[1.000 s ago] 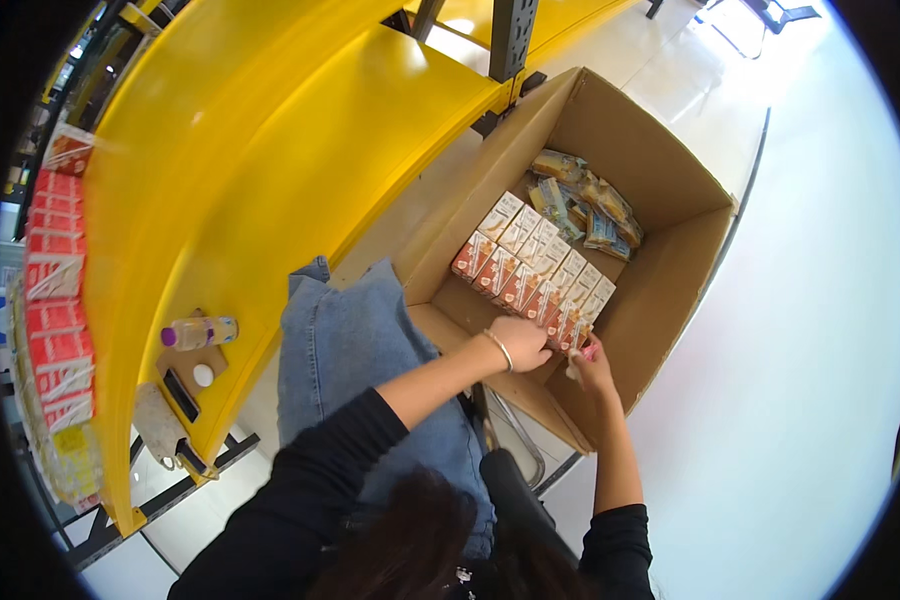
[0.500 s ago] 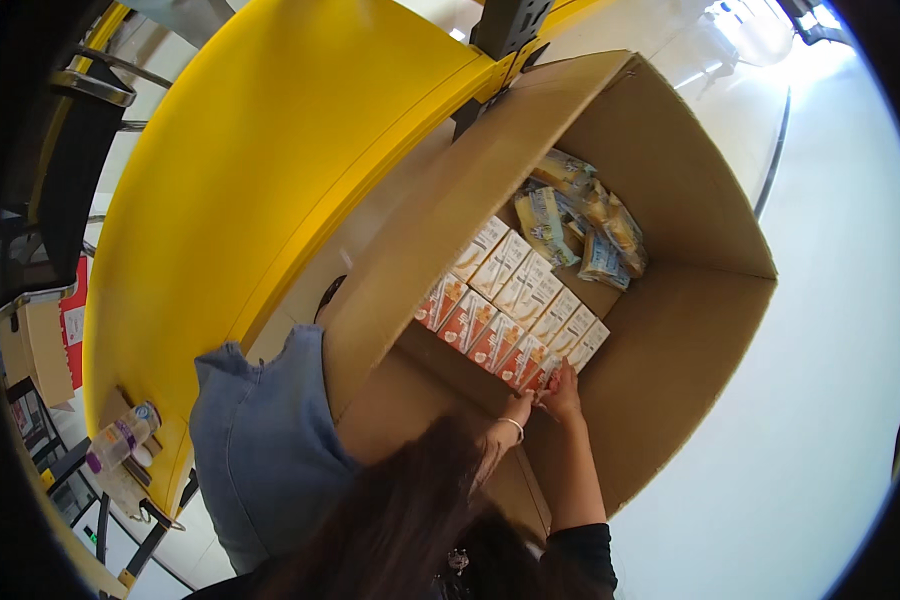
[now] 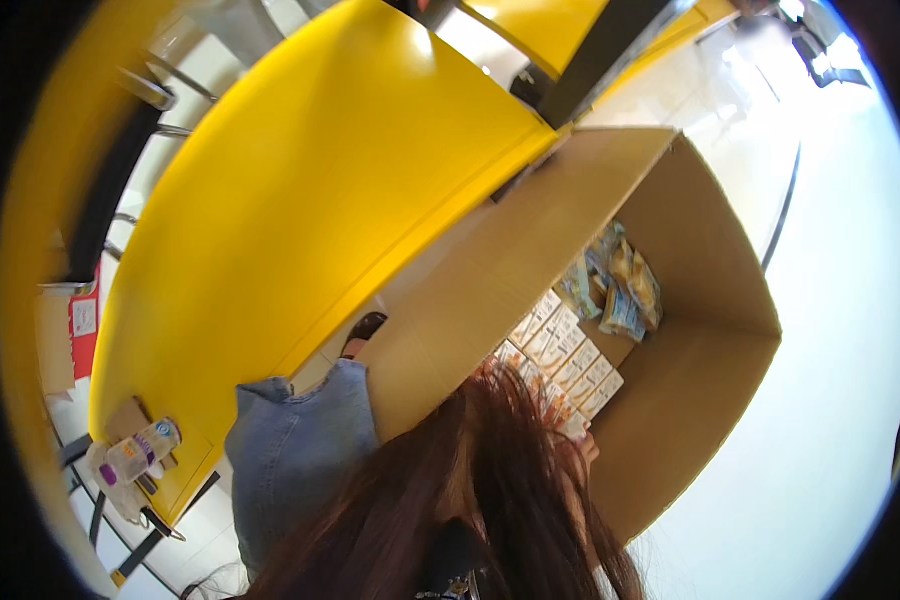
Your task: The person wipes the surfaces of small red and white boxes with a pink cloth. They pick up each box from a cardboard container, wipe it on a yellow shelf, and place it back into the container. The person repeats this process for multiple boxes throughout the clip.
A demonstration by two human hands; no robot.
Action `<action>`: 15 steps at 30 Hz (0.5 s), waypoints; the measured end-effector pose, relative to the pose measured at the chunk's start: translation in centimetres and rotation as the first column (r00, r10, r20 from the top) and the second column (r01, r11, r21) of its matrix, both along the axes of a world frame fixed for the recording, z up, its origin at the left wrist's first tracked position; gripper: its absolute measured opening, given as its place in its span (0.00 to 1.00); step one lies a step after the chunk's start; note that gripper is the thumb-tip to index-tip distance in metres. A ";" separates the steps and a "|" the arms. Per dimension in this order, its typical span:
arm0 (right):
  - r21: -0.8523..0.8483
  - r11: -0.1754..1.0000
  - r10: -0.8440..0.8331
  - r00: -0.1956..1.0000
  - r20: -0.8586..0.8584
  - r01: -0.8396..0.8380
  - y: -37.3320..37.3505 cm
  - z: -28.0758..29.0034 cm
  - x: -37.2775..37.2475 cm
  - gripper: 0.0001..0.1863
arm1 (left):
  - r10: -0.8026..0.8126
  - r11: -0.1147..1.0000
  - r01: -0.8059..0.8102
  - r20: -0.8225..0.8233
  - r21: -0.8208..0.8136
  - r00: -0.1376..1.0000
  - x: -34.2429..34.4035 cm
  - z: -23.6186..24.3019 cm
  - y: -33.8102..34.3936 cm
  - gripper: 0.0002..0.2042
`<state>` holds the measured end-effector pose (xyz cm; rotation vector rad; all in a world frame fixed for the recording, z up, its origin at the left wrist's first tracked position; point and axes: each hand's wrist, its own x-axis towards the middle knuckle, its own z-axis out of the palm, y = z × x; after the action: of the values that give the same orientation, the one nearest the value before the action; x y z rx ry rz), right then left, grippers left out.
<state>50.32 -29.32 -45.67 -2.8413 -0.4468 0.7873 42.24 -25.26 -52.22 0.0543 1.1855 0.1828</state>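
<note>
Leaning deep over a large open brown cardboard box (image 3: 690, 390) that fills the centre and right of the view, with long reddish-brown hair (image 3: 470, 500) hanging down at 6 o'clock and covering most of both arms. Only a sliver of the right hand (image 3: 588, 448) visible, at the near end of a row of small white-and-orange cartons (image 3: 565, 365) packed side by side on the box floor; touching or just above the nearest carton, though whether fingers apart or closed cannot be told behind the hair. Left hand hidden under the hair, not seen at all. Further in, toward 1 o'clock from the cartons, a loose heap of blue-and-yellow foil packets (image 3: 620, 290) against the far wall of the box. At 10 o'clock, a broad curved yellow panel (image 3: 290, 220) beside the box flap. At 7 o'clock, a blue denim-clad knee (image 3: 295, 450), and beyond it at 8 o'clock a clear plastic bottle with a purple cap (image 3: 135, 455) lying on a low ledge.
</note>
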 end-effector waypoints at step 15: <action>0.640 0.341 0.087 0.701 0.708 -0.689 16.7 39.8 -10.5 0.37 | 0.253 0.259 -0.437 0.376 0.862 0.892 -6.6 37.6 14.4 0.32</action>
<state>39.86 -12.66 -5.92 -1.7995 -1.2766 -0.3296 35.62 -10.83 -14.66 0.8140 0.7467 1.2817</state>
